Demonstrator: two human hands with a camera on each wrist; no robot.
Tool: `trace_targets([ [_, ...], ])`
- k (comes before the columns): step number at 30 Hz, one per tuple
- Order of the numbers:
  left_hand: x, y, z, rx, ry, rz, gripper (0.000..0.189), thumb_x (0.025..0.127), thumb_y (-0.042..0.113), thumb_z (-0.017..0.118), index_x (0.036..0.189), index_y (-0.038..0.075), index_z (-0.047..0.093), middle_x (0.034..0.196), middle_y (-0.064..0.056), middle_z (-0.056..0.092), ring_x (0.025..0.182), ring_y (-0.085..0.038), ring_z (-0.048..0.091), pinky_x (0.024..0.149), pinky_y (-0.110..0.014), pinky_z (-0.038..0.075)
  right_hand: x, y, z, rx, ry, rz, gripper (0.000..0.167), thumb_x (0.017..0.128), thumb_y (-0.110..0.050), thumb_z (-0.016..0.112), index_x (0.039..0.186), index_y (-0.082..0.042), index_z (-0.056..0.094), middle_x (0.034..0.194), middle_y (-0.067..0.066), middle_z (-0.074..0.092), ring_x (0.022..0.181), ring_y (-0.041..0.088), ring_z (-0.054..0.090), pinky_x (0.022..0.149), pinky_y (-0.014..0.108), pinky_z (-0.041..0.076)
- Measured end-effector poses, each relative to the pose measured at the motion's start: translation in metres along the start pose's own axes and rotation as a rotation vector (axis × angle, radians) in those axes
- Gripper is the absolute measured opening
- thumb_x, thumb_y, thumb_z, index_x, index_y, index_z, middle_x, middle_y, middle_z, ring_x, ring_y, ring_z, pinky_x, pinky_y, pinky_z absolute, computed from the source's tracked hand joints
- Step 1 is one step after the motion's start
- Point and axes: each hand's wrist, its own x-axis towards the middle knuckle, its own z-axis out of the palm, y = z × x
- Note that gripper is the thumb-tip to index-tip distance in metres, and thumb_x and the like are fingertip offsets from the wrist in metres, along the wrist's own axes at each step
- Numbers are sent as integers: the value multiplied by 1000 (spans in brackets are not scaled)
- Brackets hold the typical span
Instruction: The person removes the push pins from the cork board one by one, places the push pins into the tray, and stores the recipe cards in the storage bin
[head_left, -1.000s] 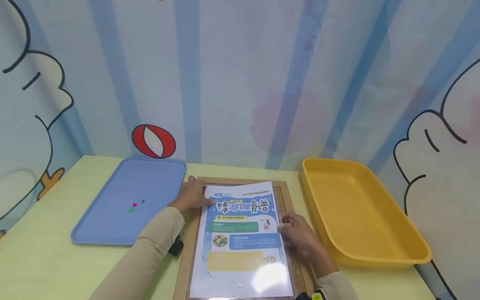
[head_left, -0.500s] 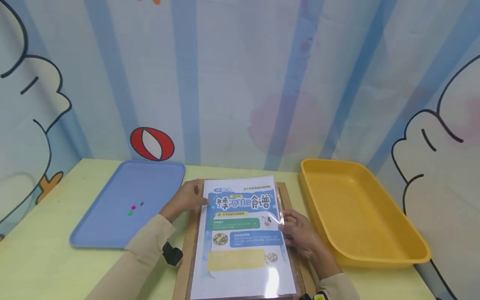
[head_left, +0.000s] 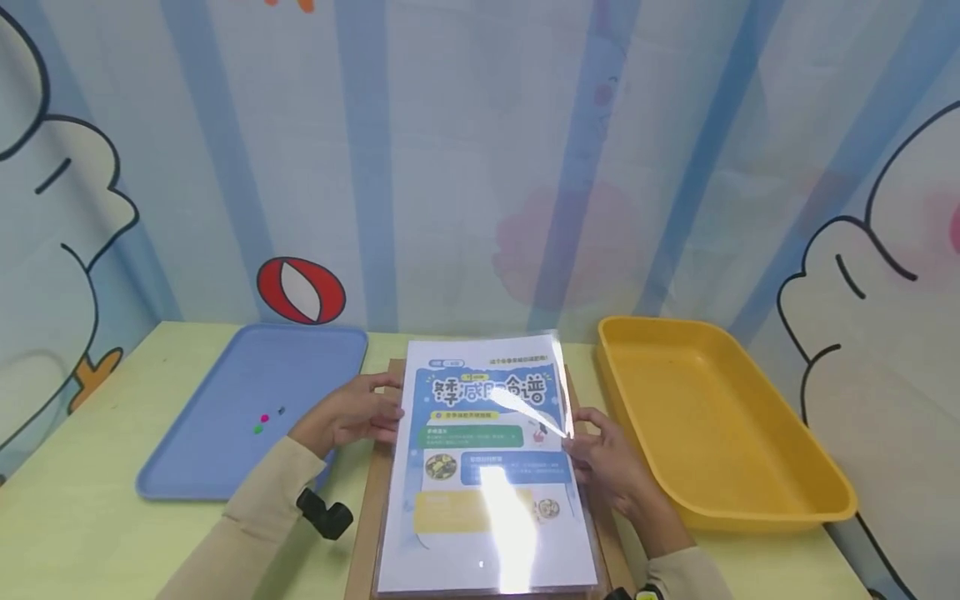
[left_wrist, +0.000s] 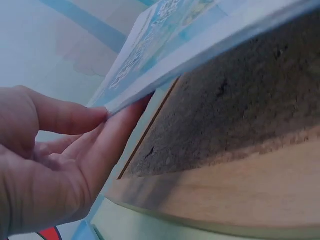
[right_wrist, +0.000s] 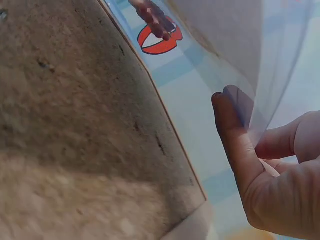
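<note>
A laminated printed sheet (head_left: 465,567) with blue, green and yellow blocks is raised off a wood-framed cork board (left_wrist: 240,105). My left hand (head_left: 352,412) pinches its left edge, thumb above and fingers beneath, as the left wrist view shows. On the opposite edge, my right hand (head_left: 611,471) holds the clear plastic border between thumb and fingers. Between sheet and cork there is a gap in both wrist views. The board's wooden frame (head_left: 369,521) shows along the sides; in the head view the sheet covers most of the cork.
A blue tray (head_left: 202,450) lies to the left with small pink, green and dark pieces (head_left: 263,418), too small to identify. A deep yellow tray (head_left: 720,417) stands at the right. Behind the pale yellow table (head_left: 67,500) hangs a printed curtain (head_left: 465,167).
The sheet has risen off the board, its top edge moving up past the frame. My left hand has shifted left and now sits beside the sheet. My right hand stays at the right edge.
</note>
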Motion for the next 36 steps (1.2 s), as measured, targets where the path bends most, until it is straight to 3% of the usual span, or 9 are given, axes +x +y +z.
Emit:
trace_targets([
  [4, -4, 4, 1, -59, -81, 32, 52, 94, -8, 51, 142, 2, 35, 90, -10, 72, 76, -22, 73, 69, -39, 61, -7, -10, -5, -66, 43, 25, 37, 98, 1, 49, 134, -2, 41, 105, 18, 72, 81, 21, 71, 69, 29, 57],
  [10, -10, 12, 7, -96, -221, 67, 58, 94, -6, 52, 146, 3, 27, 100, -15, 72, 83, -27, 75, 73, -43, 60, -13, -24, -20, -128, 81, 2, 36, 100, -4, 50, 135, -3, 42, 112, 21, 71, 83, 24, 72, 71, 30, 57],
  [16, -9, 20, 28, -48, -269, 79, 64, 92, -3, 59, 147, 3, 26, 103, -15, 72, 82, -25, 75, 74, -41, 60, -20, -25, -38, -203, 167, 29, 38, 101, -17, 54, 137, -11, 44, 127, 20, 64, 94, 25, 73, 85, 33, 57],
  [23, -1, 22, 51, -73, -246, 107, 56, 88, -10, 57, 139, 0, 36, 96, -15, 74, 76, -25, 74, 68, -39, 61, -20, -26, -60, -217, 134, -7, 42, 102, -20, 54, 140, -9, 41, 129, 20, 63, 97, 26, 73, 88, 33, 57],
  [29, 12, 25, 72, -51, -242, 155, 51, 91, -8, 57, 138, 2, 40, 106, -21, 72, 79, -23, 73, 69, -35, 61, -15, -36, -85, -258, 143, 5, 44, 102, -21, 54, 142, -9, 41, 128, 20, 64, 99, 27, 73, 90, 36, 57],
  [36, 30, 36, 110, -81, -109, 122, 35, 91, -7, 58, 123, 6, 52, 106, -20, 69, 76, -24, 71, 68, -37, 61, -5, -43, -119, -323, 154, 29, 49, 102, -23, 55, 145, -7, 39, 136, 23, 58, 102, 26, 72, 92, 37, 56],
])
